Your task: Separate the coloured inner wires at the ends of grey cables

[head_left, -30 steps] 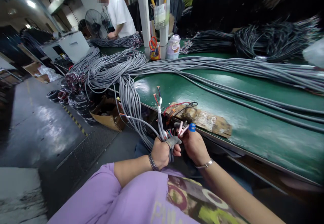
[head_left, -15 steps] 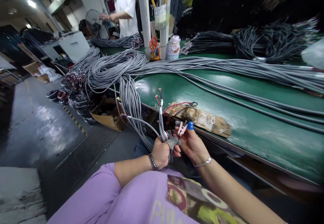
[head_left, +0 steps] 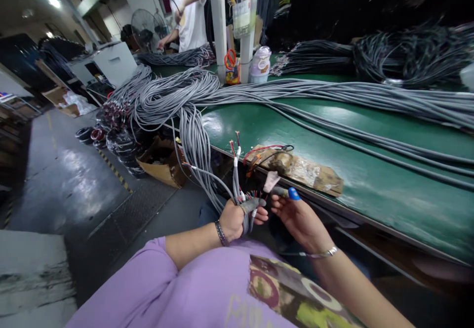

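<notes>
My left hand (head_left: 235, 219) is closed around a few grey cables (head_left: 236, 177), whose stripped ends show coloured wires. Grey covers sit on its thumb and on a finger of my right hand. Fine coloured wire ends fan out by the left thumb. My right hand (head_left: 301, 222), with a blue cover on its thumb, is just right of the left fingertips. Its fingers are loosely bent and slightly apart, with nothing visible between them. A pale pink clip (head_left: 271, 182) is just beyond the right fingertips, by the table edge; whether they touch is unclear.
A taped cardboard-like strip (head_left: 307, 172) lies along the edge of the green table (head_left: 370, 155), with red and black leads at its left end. Long grey cable bundles (head_left: 177, 93) cover the back and hang off the left corner. A carton (head_left: 163, 162) stands below. A co-worker (head_left: 190, 12) stands behind.
My right hand has come off the pink clip and shifted to the right. The left hand keeps its grip on the cables. The co-worker's arm has risen.
</notes>
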